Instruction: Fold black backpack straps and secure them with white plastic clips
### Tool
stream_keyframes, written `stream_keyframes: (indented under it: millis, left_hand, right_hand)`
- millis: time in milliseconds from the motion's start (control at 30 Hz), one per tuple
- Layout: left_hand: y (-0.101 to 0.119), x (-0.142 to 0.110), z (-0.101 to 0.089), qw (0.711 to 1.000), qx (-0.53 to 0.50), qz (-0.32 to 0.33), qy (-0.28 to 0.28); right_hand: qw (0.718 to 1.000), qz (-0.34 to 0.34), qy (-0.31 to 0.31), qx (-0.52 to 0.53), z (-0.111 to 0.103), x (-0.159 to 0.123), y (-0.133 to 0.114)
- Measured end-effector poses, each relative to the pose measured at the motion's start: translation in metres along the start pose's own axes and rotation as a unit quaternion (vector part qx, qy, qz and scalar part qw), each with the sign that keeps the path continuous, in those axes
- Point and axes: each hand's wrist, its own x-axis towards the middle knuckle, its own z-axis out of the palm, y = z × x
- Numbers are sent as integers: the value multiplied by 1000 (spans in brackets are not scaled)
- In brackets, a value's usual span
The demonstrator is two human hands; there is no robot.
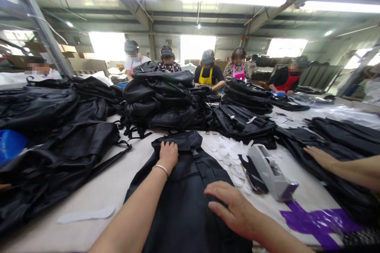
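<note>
A black backpack (184,193) lies lengthwise on the table in front of me, with a buckle and strap below its top flap (191,141). My left hand (168,154), a bangle at its wrist, grips the top flap with its fingers curled over it. Lower down, on the right side of the backpack, my right hand (233,207) is open, thumb and fingers apart over the black fabric. Right of the backpack are loose white paper-like tags (227,154), a dark flat object (252,174) and a grey tape dispenser (271,172).
Black bags are piled at the back (160,99), left (59,154) and right (237,122). A co-worker's hand (323,158) rests on another black bag (303,142). Purple tape (320,221) crosses the table. A white strip (86,215) lies left. People in aprons stand opposite.
</note>
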Motion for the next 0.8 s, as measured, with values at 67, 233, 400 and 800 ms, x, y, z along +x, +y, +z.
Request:
stream_keyframes:
  millis: [67, 233, 400, 800]
  left_hand:
    - [-9, -6, -13, 1000, 9, 1, 17]
    - [-41, -28, -38, 992, -26, -27, 118]
    - [-97, -52, -36, 966, -152, -170, 120]
    - [-105, -37, -3, 961, -144, -189, 144]
  right_hand:
    - [997, 2, -5, -79, 4, 22, 15]
    - [966, 84, -119, -214, 26, 64, 47]
    - [970, 0, -54, -237, 41, 89, 29]
    - [995, 11, -92, -48, 135, 182, 6]
